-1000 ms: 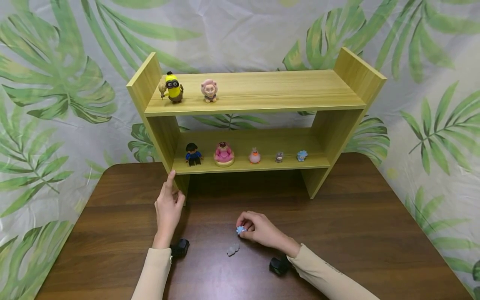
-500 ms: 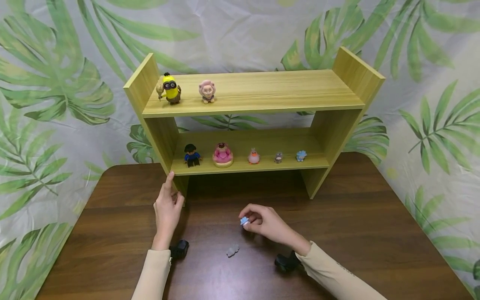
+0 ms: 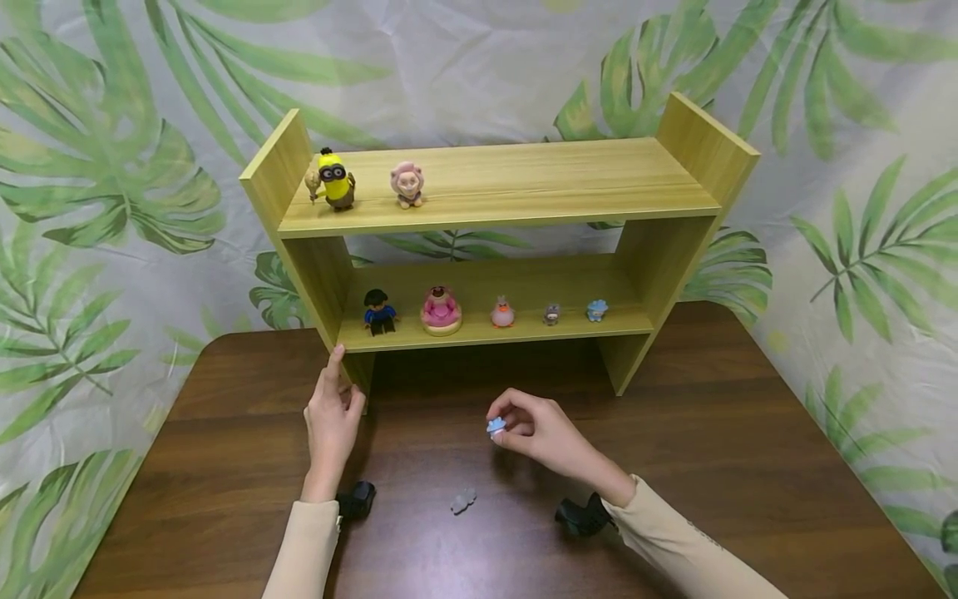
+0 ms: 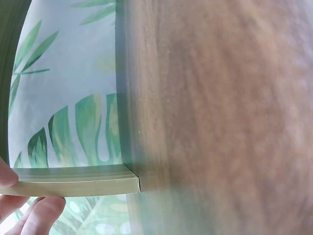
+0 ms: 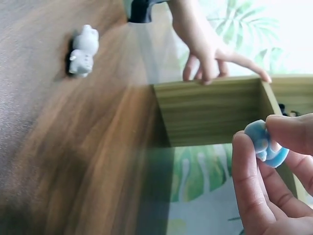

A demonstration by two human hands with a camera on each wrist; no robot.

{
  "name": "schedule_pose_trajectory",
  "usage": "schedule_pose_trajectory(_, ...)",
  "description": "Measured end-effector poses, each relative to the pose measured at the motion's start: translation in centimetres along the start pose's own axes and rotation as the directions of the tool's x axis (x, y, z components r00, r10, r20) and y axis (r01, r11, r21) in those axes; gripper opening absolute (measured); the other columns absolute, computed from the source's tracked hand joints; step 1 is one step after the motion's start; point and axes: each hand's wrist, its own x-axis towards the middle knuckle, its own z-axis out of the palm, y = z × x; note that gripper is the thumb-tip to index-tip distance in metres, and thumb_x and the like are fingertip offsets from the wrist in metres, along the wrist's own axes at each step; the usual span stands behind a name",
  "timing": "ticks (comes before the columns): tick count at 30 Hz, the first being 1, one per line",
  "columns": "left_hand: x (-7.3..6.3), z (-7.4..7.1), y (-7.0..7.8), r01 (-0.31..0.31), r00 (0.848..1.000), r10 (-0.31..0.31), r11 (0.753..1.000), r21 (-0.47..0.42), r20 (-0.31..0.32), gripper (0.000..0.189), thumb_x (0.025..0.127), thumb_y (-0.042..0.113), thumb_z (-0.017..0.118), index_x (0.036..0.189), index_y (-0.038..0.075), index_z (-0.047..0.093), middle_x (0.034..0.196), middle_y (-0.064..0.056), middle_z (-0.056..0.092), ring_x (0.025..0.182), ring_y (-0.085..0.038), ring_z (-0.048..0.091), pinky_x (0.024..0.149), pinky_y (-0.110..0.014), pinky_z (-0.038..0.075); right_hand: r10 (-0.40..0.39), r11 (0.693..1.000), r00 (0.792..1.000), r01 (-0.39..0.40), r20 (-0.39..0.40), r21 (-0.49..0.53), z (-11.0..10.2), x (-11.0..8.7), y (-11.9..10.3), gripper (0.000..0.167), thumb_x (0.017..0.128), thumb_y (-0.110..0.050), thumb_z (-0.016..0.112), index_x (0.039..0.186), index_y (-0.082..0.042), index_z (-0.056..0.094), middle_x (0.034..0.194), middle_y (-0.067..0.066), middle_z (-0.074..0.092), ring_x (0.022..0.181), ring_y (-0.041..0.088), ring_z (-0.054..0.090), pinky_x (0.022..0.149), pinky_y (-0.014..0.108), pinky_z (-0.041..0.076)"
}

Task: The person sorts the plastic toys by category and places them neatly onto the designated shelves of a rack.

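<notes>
In the head view, my right hand [image 3: 550, 433] pinches a small light-blue figurine [image 3: 496, 428] between thumb and fingers, above the table. The right wrist view shows the blue figurine [image 5: 266, 144] close up, partly covered by fingertips. My left hand [image 3: 333, 420] reaches up to the left side panel of a wooden shelf, its index finger extended to the lower board's front corner. Fingertips [image 4: 43, 215] rest against the panel's front edge [image 4: 88, 188] in the left wrist view. A small grey figurine [image 3: 463, 500] lies on the table [image 3: 419, 549] between the hands.
The two-tier shelf [image 3: 524, 183] stands at the table's back. Its top holds a yellow minion figure [image 3: 336, 180] and a pink figure [image 3: 407, 185]. Several figurines line the lower board, from a black-haired figure [image 3: 380, 313] to a blue one [image 3: 596, 310]. Leaf-patterned cloth [image 3: 479, 66] hangs behind.
My right hand has lifted the blue figurine off the table and moved it up and slightly right, toward the shelf. My left hand stays at the panel; the head view shifts slightly.
</notes>
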Motion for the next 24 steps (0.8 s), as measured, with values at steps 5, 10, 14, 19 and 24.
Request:
schedule_pose_trajectory(5, 0.0, 0.0, 0.0, 0.008, 1.0, -0.008, 1.0, 0.001, 0.003, 0.082, 0.083, -0.011, 0.056, 0.147, 0.032, 0.03, 0.095, -0.018, 0.054, 0.07, -0.032, 0.064, 0.054, -0.045, 0.043, -0.02, 1.0, 1.0, 0.02, -0.005, 0.014, -0.5, 0.0, -0.6, 0.019, 0.085, 0.0, 0.069, 0.102, -0.005, 0.061, 0.097, 0.007, 0.062, 0.087, 0.02, 0.062, 0.075, 0.029, 0.053)
schedule_pose_trajectory(10, -0.1, 0.0, -0.1, 0.007, 1.0, -0.007, 1.0, -0.003, 0.0, 0.082, 0.083, -0.011, 0.056, 0.147, 0.031, 0.03, 0.094, -0.017, 0.053, 0.069, -0.031, 0.063, 0.054, -0.045, 0.044, -0.038, 0.999, 0.999, 0.039, -0.021, 0.024, -1.0, 0.1, -1.3, 0.019, 0.086, -0.003, 0.068, 0.105, -0.003, 0.062, 0.099, 0.008, 0.062, 0.087, 0.021, 0.062, 0.076, 0.029, 0.052)
schedule_pose_trajectory(14, 0.0, 0.0, -0.1, 0.003, 1.0, -0.003, 1.0, -0.004, -0.003, 0.082, 0.082, -0.012, 0.055, 0.147, 0.031, 0.031, 0.094, -0.017, 0.053, 0.069, -0.031, 0.063, 0.054, -0.045, 0.044, -0.056, 0.998, 0.998, 0.057, -0.028, 0.04, -1.3, 0.3, -1.9, 0.02, 0.086, -0.002, 0.068, 0.105, -0.003, 0.062, 0.098, 0.009, 0.063, 0.088, 0.022, 0.063, 0.076, 0.029, 0.053)
schedule_pose_trajectory(19, 0.0, 0.0, -0.1, -0.007, 1.0, 0.007, 1.0, -0.003, -0.006, 0.082, 0.082, -0.012, 0.055, 0.147, 0.03, 0.03, 0.092, -0.017, 0.053, 0.069, -0.031, 0.063, 0.054, -0.045, 0.044, -0.093, 0.994, 0.995, 0.095, -0.046, 0.044, -1.8, 0.7, -2.8, 0.019, 0.086, -0.001, 0.068, 0.104, -0.003, 0.062, 0.097, 0.009, 0.063, 0.087, 0.022, 0.063, 0.076, 0.03, 0.053)
schedule_pose_trajectory(24, 0.0, 0.0, -0.1, -0.009, 1.0, 0.009, 1.0, -0.001, -0.005, 0.082, 0.082, -0.012, 0.055, 0.147, 0.031, 0.03, 0.091, -0.017, 0.053, 0.069, -0.031, 0.063, 0.054, -0.044, 0.044, -0.134, 0.99, 0.988, 0.136, -0.072, 0.03, -2.6, 1.1, -3.8, 0.018, 0.086, 0.0, 0.068, 0.103, -0.003, 0.062, 0.097, 0.009, 0.063, 0.086, 0.022, 0.064, 0.075, 0.031, 0.053)
